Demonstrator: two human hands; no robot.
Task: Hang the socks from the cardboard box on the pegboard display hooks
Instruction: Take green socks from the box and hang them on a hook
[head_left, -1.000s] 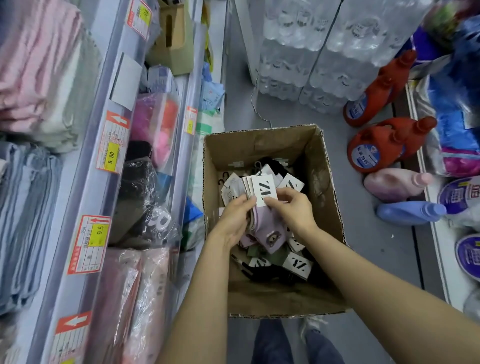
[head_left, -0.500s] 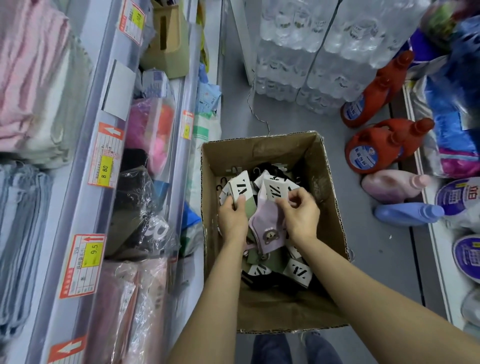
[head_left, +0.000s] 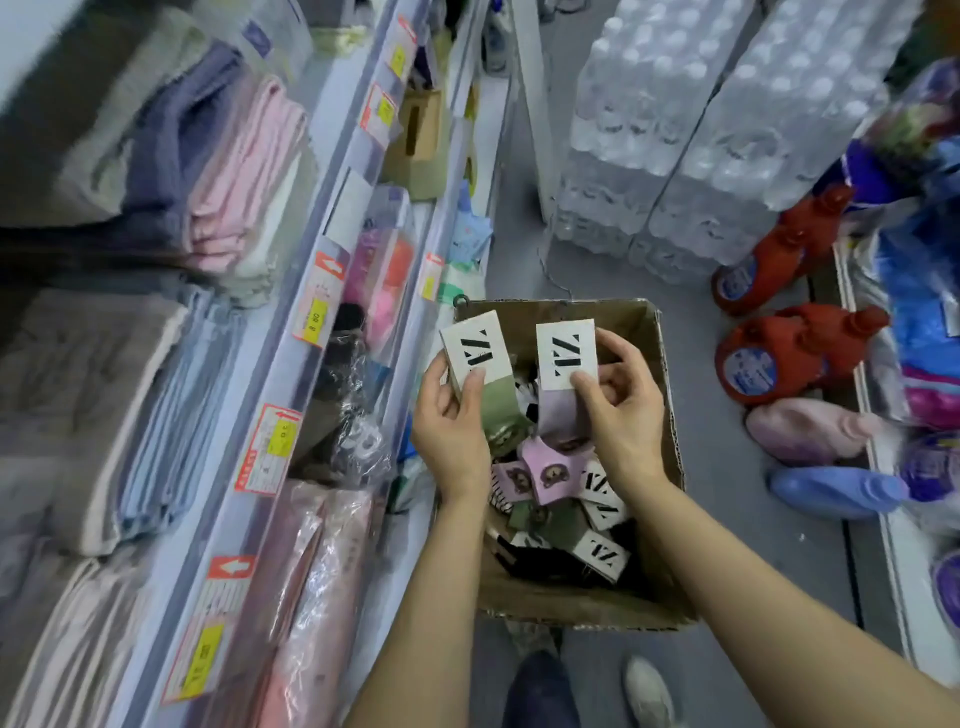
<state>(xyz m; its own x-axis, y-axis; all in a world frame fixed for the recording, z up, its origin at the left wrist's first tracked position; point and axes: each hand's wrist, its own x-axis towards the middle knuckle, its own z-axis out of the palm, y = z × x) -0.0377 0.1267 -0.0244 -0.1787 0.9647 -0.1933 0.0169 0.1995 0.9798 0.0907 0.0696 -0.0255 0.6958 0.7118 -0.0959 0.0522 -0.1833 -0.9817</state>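
Note:
A brown cardboard box (head_left: 655, 364) stands on the grey floor, holding several carded socks (head_left: 597, 551) in green, lilac and black. My left hand (head_left: 451, 415) grips a green sock pack (head_left: 500, 402) by its white card, lifted above the box's left edge. My right hand (head_left: 618, 410) pinches a lilac sock pack (head_left: 558, 410) by its white card, over the box's middle. Both cards stand upright with black lettering facing me. No pegboard or hooks are in view.
Shelves of folded towels (head_left: 156, 218) and bagged goods with price tags (head_left: 270, 447) run along the left. Shrink-wrapped water bottle packs (head_left: 701, 130) stand behind the box. Red detergent jugs (head_left: 774, 358) and pink and blue bottles (head_left: 831, 488) lie on the right. My shoes (head_left: 644, 691) are below the box.
Both hands rose out of the box, each with a sock pack, and drew apart. The view tilted up, showing more of the shelves.

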